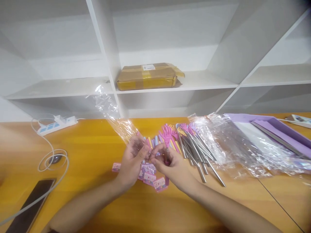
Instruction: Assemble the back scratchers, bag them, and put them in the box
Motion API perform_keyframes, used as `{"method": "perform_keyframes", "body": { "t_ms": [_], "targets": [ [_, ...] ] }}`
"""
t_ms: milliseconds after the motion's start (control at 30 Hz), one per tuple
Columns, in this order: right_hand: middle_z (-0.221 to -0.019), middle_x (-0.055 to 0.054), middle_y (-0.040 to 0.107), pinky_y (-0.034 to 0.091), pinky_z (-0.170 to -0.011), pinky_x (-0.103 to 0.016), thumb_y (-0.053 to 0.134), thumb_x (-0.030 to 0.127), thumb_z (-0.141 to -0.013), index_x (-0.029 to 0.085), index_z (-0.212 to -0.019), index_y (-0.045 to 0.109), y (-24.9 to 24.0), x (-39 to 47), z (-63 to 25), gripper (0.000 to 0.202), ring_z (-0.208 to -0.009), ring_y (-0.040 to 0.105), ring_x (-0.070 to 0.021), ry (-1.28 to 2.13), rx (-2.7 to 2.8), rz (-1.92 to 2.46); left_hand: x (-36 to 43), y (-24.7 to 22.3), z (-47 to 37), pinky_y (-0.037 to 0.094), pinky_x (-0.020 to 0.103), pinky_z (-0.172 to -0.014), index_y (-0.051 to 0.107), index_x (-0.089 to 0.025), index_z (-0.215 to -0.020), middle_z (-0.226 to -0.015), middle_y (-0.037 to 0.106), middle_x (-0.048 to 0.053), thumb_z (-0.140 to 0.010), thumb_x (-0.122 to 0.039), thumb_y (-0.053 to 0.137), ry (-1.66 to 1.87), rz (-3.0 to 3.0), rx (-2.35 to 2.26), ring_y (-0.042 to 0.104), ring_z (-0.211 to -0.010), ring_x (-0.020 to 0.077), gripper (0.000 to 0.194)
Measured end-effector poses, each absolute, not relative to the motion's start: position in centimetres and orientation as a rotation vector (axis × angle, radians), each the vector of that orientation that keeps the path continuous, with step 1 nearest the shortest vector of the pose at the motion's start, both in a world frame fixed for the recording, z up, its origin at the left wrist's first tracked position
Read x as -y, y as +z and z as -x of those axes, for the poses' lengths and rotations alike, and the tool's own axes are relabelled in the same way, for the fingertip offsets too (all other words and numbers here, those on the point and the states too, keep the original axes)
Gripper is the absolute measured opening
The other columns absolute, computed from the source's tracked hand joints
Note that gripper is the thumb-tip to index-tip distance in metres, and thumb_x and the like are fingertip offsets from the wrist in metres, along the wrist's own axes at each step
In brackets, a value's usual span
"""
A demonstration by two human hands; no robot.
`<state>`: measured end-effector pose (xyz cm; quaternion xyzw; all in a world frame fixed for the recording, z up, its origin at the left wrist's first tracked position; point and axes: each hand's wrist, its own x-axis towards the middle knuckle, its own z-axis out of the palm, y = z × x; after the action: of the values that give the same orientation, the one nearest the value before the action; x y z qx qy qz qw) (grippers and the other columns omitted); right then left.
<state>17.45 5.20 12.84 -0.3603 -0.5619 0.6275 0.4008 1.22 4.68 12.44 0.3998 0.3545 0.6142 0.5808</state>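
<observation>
My left hand [131, 161] is closed on a long clear plastic bag [119, 124], which sticks up and to the left. A pink back scratcher [167, 134] with a hand-shaped head stands upright in my right hand [176, 168], its metal shaft between my fingers. My fingertips meet close together at the bag's lower end; what they pinch there is partly hidden. Behind and right of my hands lie several back scratchers [194, 147] with metal shafts and pink, orange and purple heads. Pastel handles [154, 141] lie behind my fingers. Small pink printed cards [149, 178] lie below my hands.
Clear plastic bags [233, 145] and a purple box [286, 134] lie on the right. A taped cardboard parcel [148, 77] sits on the white shelf. At left are a power strip [58, 125], a white cable [52, 150], a dark mouse [55, 158] and a phone [31, 205].
</observation>
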Motion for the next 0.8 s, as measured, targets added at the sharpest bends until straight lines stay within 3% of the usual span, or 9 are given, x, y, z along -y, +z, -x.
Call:
{"method": "perform_keyframes", "body": {
  "t_ms": [133, 267, 500, 633, 800],
  "targets": [
    [-0.073, 0.004, 0.052, 0.032, -0.051, -0.020, 0.074, 0.058, -0.089, 0.018, -0.096, 0.052, 12.2, -5.6, -17.3, 0.045, -0.058, 0.037, -0.0058, 1.570, 1.402, 0.912, -4.6, 11.9, -1.2, 0.054, 0.023, -0.076, 0.067, -0.020, -0.106, -0.090, 0.065, -0.002, -0.096, -0.043, 0.078, 1.344, -0.900, -0.789, 0.063, -0.080, 0.0107, 0.027],
    [-0.071, 0.004, 0.049, 0.032, -0.054, -0.020, 0.073, 0.063, -0.089, 0.018, -0.089, 0.051, 12.0, -5.8, -17.4, 0.051, -0.060, 0.037, -0.0056, 1.550, 1.372, 0.887, -4.3, 11.3, -1.2, 0.056, 0.033, -0.095, 0.068, -0.022, -0.119, -0.109, 0.074, 0.005, -0.099, -0.045, 0.073, 1.231, -0.918, -0.767, 0.071, -0.103, 0.0202, 0.030],
    [-0.068, 0.005, 0.044, 0.034, -0.056, -0.019, 0.080, 0.069, -0.082, 0.018, -0.082, 0.045, 11.6, -6.2, -17.3, 0.061, -0.061, 0.040, -0.0058, 1.613, 1.257, 0.911, -4.1, 11.8, -0.7, 0.044, 0.043, -0.120, 0.064, -0.022, -0.142, -0.144, 0.066, 0.014, -0.105, -0.049, 0.063, 1.024, -1.165, -0.782, 0.058, -0.139, 0.0303, 0.046],
    [-0.067, 0.008, 0.041, 0.028, -0.052, -0.019, 0.083, 0.067, -0.080, 0.019, -0.085, 0.043, 11.4, -7.0, -17.8, 0.062, -0.055, 0.032, -0.0034, 1.718, 1.194, 0.858, -5.5, 12.8, 0.2, 0.052, 0.041, -0.110, 0.057, -0.027, -0.151, -0.140, 0.066, 0.012, -0.092, -0.041, 0.081, 1.006, -1.230, -0.618, 0.062, -0.131, 0.0307, 0.065],
    [-0.063, 0.008, 0.039, 0.027, -0.052, -0.019, 0.082, 0.066, -0.083, 0.019, -0.081, 0.041, 11.6, -7.9, -18.8, 0.062, -0.054, 0.033, -0.0039, 1.812, 1.304, 0.738, -6.9, 13.6, 2.2, 0.055, 0.029, -0.090, 0.066, -0.027, -0.139, -0.115, 0.071, 0.007, -0.076, -0.032, 0.096, 0.988, -1.290, -0.597, 0.069, -0.102, 0.0210, 0.070]
  ]
}}
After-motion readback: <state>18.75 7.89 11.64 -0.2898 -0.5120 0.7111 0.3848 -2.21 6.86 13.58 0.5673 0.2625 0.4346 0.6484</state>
